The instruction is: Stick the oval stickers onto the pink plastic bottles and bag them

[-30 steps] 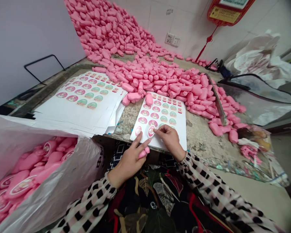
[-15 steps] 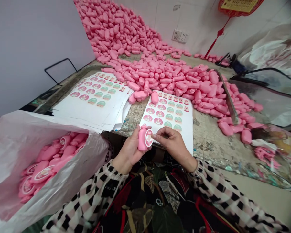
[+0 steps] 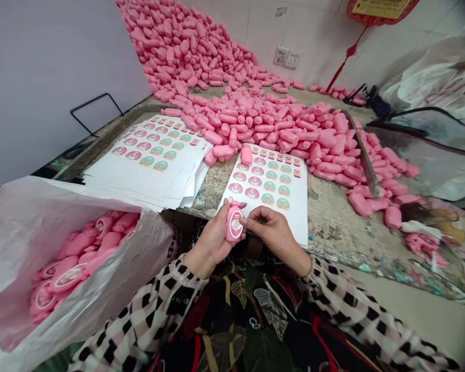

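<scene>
Upright in my left hand (image 3: 213,235) is a small pink plastic bottle (image 3: 232,235), gripped between thumb and fingers near the table's front edge. An oval pink-and-white label (image 3: 235,221) lies on its front face. My right hand (image 3: 273,227) is closed, its fingers curled and the thumb tip on the label's right edge; whether a fingertip is behind that edge is hidden. Just beyond the hands lies a sheet of pink and green stickers (image 3: 263,178), with a lone pink bottle (image 3: 246,154) resting on its top left part.
Pink bottles (image 3: 263,119) are heaped across the table and up the wall. At left is a stack of sticker sheets (image 3: 139,181), and below it an open plastic bag (image 3: 147,248) containing labelled bottles (image 3: 67,276). A wooden strip (image 3: 362,155) borders the heap on the right.
The bottle has moved slightly right and turned, so its label now faces me more squarely. My left hand turned with it; the right thumb stays at the label.
</scene>
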Available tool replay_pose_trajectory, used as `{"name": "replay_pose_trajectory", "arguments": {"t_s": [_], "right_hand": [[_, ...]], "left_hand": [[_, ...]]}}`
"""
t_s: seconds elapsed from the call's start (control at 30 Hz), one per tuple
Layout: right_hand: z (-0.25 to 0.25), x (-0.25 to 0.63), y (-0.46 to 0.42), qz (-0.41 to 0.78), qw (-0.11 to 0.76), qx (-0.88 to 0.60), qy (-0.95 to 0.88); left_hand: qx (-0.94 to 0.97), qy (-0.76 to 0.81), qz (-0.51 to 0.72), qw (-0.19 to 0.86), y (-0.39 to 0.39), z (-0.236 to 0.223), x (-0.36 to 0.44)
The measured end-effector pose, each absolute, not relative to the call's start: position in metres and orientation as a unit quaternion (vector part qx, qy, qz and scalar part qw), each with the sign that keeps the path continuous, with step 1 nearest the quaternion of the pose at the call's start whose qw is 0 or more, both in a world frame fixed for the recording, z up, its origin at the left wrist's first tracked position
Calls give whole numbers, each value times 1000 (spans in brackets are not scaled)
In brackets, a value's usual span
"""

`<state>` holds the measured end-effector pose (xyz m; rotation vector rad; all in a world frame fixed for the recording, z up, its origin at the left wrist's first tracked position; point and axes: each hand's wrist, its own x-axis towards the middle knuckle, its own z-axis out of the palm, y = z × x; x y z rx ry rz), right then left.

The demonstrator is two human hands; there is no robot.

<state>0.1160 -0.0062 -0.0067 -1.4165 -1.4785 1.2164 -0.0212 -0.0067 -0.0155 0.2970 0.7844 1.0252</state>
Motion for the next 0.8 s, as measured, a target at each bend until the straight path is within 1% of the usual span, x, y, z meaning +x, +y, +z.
{"name": "replay_pose_trajectory", "arguments": {"t_s": [0.17,0.3,0.4,0.53,0.6,0.67,0.8], "right_hand": [[-9,115,-6,489,366,-551,-569],[-11,117,-5,456,349,-562,-596],[-5,119,-8,365,308,-578,-661],[9,120,-14,180,228,-579,-762],[12,120,-14,130,210,-586,-772],[11,122,-11,148,218,-602,-754],[-1,119,-1,297,281,-627,-663]], "left_hand": [[140,365,475,788,-7,-14,-19],[142,371,478,783,-7,-15,-18],[151,376,485,775,-8,-15,-17],[150,385,491,767,-8,-14,-17],[149,383,492,767,-8,-14,-18],[149,381,488,771,-8,-14,-19],[139,428,463,763,-8,-11,-15]]}}
